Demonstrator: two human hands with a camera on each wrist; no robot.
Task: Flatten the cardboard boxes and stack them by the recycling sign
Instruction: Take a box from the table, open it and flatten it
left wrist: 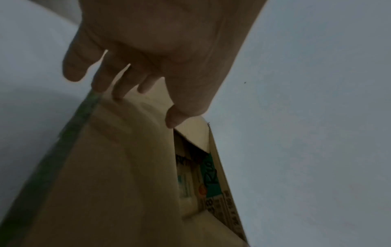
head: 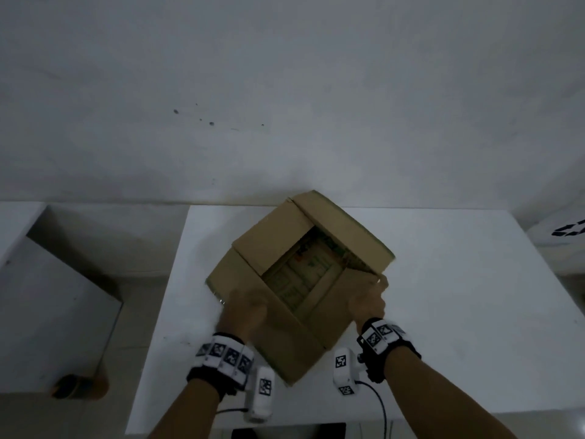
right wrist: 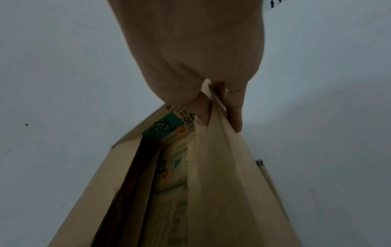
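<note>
A brown cardboard box [head: 272,245] stands turned cornerwise on the white table [head: 443,264], its top flaps loose and printed cardboard showing inside. My left hand [head: 245,307] lies on the near-left flap, blurred; in the left wrist view the left hand [left wrist: 139,103] has nearly straight fingers touching that flap of the box [left wrist: 118,183]. My right hand [head: 370,293] holds the right flap at its corner. In the right wrist view the right hand [right wrist: 220,122] pinches the flap edge of the box [right wrist: 222,183] between thumb and fingers. The recycling sign [head: 569,231] shows at the far right.
A white wall [head: 285,90] rises right behind the table. A white block [head: 47,296] stands to the left across a gap of floor. An orange and black cylinder [head: 80,386] lies on the floor at lower left. Bare tabletop lies right of the box.
</note>
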